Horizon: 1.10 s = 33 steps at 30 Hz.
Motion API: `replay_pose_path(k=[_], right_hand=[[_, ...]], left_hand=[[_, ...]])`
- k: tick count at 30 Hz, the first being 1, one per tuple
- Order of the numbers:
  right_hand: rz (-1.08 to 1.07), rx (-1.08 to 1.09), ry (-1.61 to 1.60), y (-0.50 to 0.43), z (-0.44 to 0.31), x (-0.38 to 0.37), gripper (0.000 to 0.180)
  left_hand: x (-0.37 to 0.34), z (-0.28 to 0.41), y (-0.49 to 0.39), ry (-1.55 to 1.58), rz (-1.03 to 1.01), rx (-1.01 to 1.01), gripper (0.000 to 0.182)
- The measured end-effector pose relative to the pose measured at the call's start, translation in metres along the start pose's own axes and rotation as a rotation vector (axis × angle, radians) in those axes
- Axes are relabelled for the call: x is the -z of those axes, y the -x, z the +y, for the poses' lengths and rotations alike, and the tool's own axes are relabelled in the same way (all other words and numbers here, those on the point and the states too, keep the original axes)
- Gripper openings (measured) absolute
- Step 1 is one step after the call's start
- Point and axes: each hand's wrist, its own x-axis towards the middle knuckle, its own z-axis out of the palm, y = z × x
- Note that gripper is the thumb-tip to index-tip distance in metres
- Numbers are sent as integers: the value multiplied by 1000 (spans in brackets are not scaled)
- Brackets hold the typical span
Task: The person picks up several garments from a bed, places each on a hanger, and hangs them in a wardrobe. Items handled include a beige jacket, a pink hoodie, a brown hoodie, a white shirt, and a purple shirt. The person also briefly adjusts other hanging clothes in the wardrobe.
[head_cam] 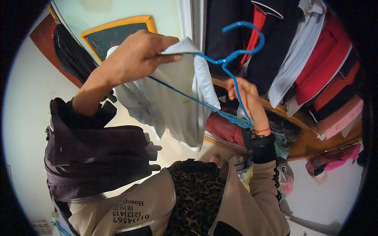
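Observation:
My left hand (138, 57) pinches the shoulder or collar edge of a pale shirt (183, 103) between thumb and fingers. One arm of a blue hanger (229, 60) runs in under the cloth at that grip, and its hook points up and to the right. The rest of the shirt hangs below, with a light sleeve or panel beside the hanger's lower bar. My right hand (245, 94), blurred, has its fingers loosely bent behind the hanger's bare right arm and grips nothing that I can see. A dark garment (97, 159) drapes over my left forearm.
At right, a wardrobe with a wooden edge (327, 147) holds hanging clothes, among them a red garment (323, 62) and a light blue one (295, 56). Folded dark red cloth (224, 126) lies low inside. A yellow-framed chalkboard (118, 35) leans by the wall; black clothing (69, 53) hangs left.

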Motion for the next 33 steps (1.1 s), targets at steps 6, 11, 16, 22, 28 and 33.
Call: replay_pose_path(k=[6, 11, 16, 22, 28, 33], right_hand=[[-25, 13, -5, 28, 28, -51, 65], [174, -146, -74, 18, 33, -81, 40], [529, 54, 102, -4, 19, 5, 32], [401, 247, 776, -8, -21, 71, 16], [415, 202, 960, -11, -54, 40, 27], [-5, -392, 870, 12, -107, 15, 31]], left_hand=[[11, -4, -2, 54, 81, 92, 25], [10, -2, -4, 80, 62, 211, 26], [8, -16, 5, 40, -20, 194, 22], [0, -38, 16, -398, 9, 39, 20], [8, -44, 25, -471, 162, 167, 24], [8, -46, 33, -533, 340, 179, 26]])
